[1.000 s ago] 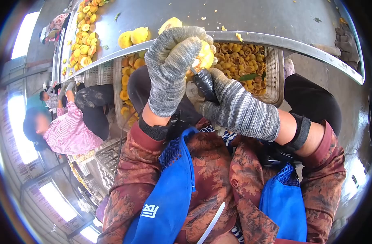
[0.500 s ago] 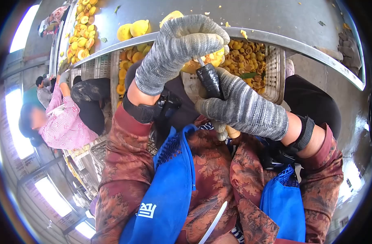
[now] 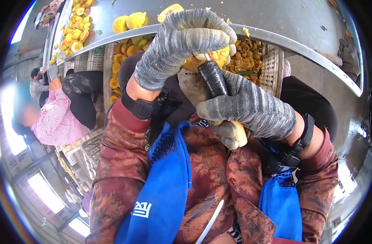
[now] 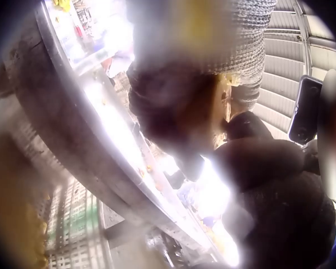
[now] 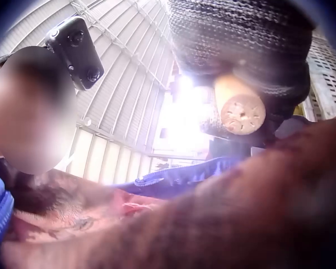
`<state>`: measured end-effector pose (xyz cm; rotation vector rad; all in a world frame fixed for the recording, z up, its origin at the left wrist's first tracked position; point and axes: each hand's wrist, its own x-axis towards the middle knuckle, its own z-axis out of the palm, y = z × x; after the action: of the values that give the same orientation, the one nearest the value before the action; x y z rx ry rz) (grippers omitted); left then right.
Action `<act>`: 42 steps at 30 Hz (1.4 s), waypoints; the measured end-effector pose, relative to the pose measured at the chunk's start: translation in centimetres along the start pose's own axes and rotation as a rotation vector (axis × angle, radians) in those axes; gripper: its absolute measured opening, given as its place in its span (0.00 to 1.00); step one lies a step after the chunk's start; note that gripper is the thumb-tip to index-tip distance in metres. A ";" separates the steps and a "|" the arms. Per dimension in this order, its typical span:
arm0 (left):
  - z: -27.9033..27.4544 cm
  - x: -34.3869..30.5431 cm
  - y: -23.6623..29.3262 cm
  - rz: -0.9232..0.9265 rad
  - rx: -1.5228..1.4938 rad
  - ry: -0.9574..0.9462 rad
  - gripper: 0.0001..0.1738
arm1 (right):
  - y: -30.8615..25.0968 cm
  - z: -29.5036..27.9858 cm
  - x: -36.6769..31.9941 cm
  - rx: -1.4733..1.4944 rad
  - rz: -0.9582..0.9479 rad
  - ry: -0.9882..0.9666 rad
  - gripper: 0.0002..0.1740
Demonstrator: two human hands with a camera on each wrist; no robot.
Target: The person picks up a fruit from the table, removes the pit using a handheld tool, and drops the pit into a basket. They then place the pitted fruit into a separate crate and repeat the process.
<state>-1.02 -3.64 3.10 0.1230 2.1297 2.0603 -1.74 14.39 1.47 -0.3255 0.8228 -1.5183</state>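
Note:
In the head view my gloved left hand (image 3: 186,46) curls round a yellow-orange fruit (image 3: 219,56), holding it just below the table edge. My gloved right hand (image 3: 251,105) grips a tool by its black-wrapped handle (image 3: 213,79); its thin metal shaft meets the fruit, and the tip is hidden. A pale wooden handle end (image 3: 238,133) sticks out under the right hand's lower fingers. The right wrist view shows that round wooden end (image 5: 242,115) below the glove. Blurred and dark, the left wrist view shows the left glove (image 4: 249,39) close to the other hand.
A metal table (image 3: 275,18) crosses the top, with whole yellow fruits (image 3: 136,20) near its rim and a heap of fruit halves (image 3: 77,34) at left. Beneath stands a crate (image 3: 272,67) of halves. A person in a pink striped top (image 3: 60,118) sits at left.
My left hand has turned so that its back faces up more, still round the fruit. The wooden end under the right hand has come into view. The surroundings have shifted slightly left.

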 end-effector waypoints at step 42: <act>2.0 -1.2 -0.3 0.127 -0.651 0.206 0.18 | -1.2 1.6 0.5 -0.043 -0.009 -0.072 0.10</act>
<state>0.58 -1.89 2.82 -0.0470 1.4581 2.8262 -1.63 13.35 3.28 -0.4133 0.7987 -1.4908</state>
